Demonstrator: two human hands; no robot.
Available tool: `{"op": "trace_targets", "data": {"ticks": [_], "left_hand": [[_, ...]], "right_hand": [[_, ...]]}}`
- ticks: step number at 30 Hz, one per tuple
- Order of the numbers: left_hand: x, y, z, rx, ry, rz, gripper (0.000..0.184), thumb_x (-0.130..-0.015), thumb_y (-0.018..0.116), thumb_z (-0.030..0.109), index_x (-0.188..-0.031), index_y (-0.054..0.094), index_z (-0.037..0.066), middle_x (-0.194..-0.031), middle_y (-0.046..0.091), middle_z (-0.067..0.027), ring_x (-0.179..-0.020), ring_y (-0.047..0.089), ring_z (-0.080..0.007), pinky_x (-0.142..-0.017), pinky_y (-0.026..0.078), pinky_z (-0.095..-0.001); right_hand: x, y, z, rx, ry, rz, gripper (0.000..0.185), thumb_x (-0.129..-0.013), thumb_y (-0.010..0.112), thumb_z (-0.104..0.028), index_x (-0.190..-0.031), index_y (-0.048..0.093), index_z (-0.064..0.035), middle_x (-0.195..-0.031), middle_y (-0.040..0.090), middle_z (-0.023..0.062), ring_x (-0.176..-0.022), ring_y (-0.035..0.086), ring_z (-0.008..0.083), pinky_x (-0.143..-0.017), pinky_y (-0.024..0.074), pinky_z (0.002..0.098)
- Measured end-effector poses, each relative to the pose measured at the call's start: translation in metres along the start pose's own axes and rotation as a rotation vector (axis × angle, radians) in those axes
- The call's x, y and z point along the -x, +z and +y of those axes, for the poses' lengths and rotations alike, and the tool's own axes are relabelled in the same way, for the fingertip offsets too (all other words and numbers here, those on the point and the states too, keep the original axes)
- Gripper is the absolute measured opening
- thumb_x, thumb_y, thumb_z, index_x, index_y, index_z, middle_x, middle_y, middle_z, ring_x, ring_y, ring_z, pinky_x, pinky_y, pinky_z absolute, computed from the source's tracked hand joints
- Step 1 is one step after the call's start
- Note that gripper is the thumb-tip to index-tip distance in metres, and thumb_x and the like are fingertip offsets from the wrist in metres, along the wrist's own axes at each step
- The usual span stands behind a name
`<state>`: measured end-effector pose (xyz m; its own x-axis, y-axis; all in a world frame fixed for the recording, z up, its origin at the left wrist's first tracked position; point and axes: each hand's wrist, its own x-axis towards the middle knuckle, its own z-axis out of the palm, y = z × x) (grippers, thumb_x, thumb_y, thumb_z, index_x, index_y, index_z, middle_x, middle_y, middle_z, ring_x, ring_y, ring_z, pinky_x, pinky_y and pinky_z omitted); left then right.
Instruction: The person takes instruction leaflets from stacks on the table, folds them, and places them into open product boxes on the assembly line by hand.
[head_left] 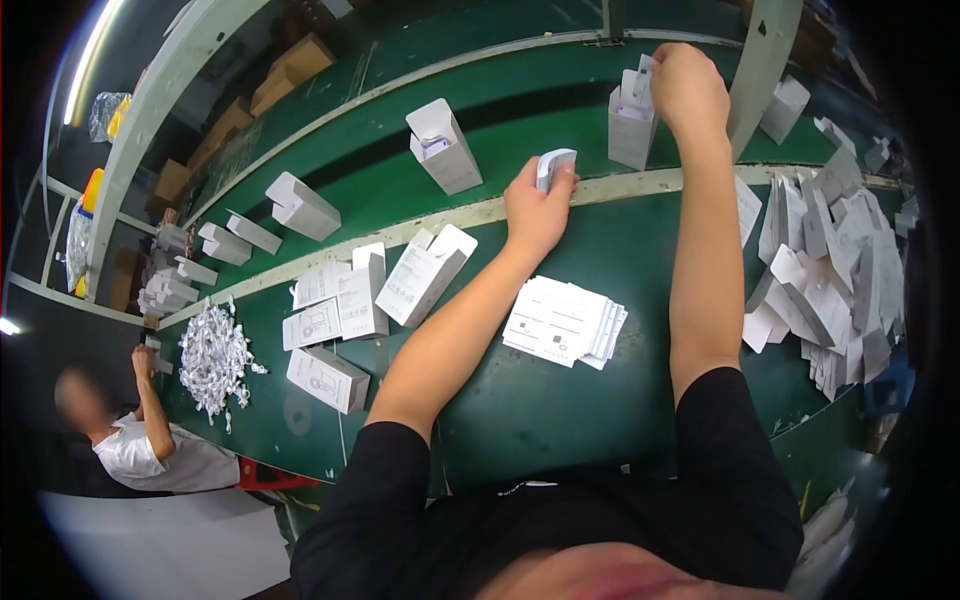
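Note:
My left hand [538,207] is closed around a small stack of folded white papers [555,168], held above the rail of the green bench. My right hand [690,88] is at the top of an upright, open white box [630,135] on the conveyor; its fingertips are at the box's raised flap, and what they pinch is partly hidden. Another open box [445,150] stands to the left on the belt, with something pale purple inside. Below my left hand, a pile of printed white leaflets [565,322] lies on the green table.
Several white boxes [425,275] lie left of my left forearm, beside a heap of white cables [213,355]. Flattened boxes [830,270] are piled at the right. A metal post [765,70] rises behind my right hand. A co-worker [160,450] sits at the far left.

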<state>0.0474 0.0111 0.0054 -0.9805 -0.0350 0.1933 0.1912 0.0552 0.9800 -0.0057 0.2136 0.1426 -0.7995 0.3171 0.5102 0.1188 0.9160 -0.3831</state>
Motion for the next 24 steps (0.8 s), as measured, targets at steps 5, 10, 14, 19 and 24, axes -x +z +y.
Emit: {"op": "trace_targets", "data": {"ticks": [5,10,14,19,24], "left_hand": [[-0.002,0.000,-0.001,-0.026,0.077,0.029,0.026,-0.100,0.067,0.025,-0.101,0.070,0.000,-0.081,0.074,-0.0066,-0.080,0.070,-0.0125,-0.061,0.051,-0.0288],[0.000,-0.005,0.007,0.028,-0.045,-0.086,0.030,-0.102,0.065,0.029,-0.117,0.063,0.003,-0.098,0.074,-0.0082,-0.087,0.070,-0.0125,-0.060,0.052,-0.0248],[0.003,-0.004,0.015,0.099,-0.038,-0.055,0.034,-0.103,0.064,0.032,-0.123,0.056,0.005,-0.101,0.073,-0.0087,-0.089,0.070,-0.0130,-0.060,0.051,-0.0242],[0.004,-0.004,0.011,0.100,-0.021,-0.080,0.036,-0.104,0.062,0.034,-0.125,0.054,0.006,-0.103,0.073,-0.0091,-0.090,0.070,-0.0130,-0.059,0.051,-0.0237],[0.004,-0.003,0.009,0.090,-0.014,-0.070,0.032,-0.102,0.066,0.032,-0.117,0.059,0.005,-0.098,0.074,-0.0080,-0.086,0.070,-0.0126,-0.062,0.053,-0.0256]], "right_hand": [[-0.004,0.013,-0.003,0.056,0.048,-0.039,0.021,-0.090,0.067,-0.020,-0.105,0.077,-0.0088,-0.109,0.075,0.0177,-0.104,0.071,0.0384,-0.090,0.0567,0.0459],[0.001,0.033,-0.002,0.014,-0.046,-0.046,0.018,-0.086,0.062,-0.008,-0.097,0.075,-0.0020,-0.102,0.075,0.0212,-0.097,0.073,0.0412,-0.083,0.0593,0.0491],[0.008,0.026,-0.010,0.027,-0.064,-0.072,0.023,-0.085,0.074,-0.019,-0.099,0.073,-0.0005,-0.114,0.069,0.0221,-0.107,0.069,0.0410,-0.086,0.0583,0.0475],[0.007,0.011,-0.016,-0.118,-0.050,0.007,0.034,-0.084,0.080,-0.030,-0.099,0.073,-0.0003,-0.119,0.064,0.0211,-0.113,0.063,0.0392,-0.090,0.0564,0.0475],[0.000,0.033,-0.009,-0.147,-0.003,0.014,0.040,-0.086,0.080,-0.037,-0.102,0.072,-0.0022,-0.115,0.068,0.0205,-0.109,0.066,0.0373,-0.088,0.0563,0.0464]]}}
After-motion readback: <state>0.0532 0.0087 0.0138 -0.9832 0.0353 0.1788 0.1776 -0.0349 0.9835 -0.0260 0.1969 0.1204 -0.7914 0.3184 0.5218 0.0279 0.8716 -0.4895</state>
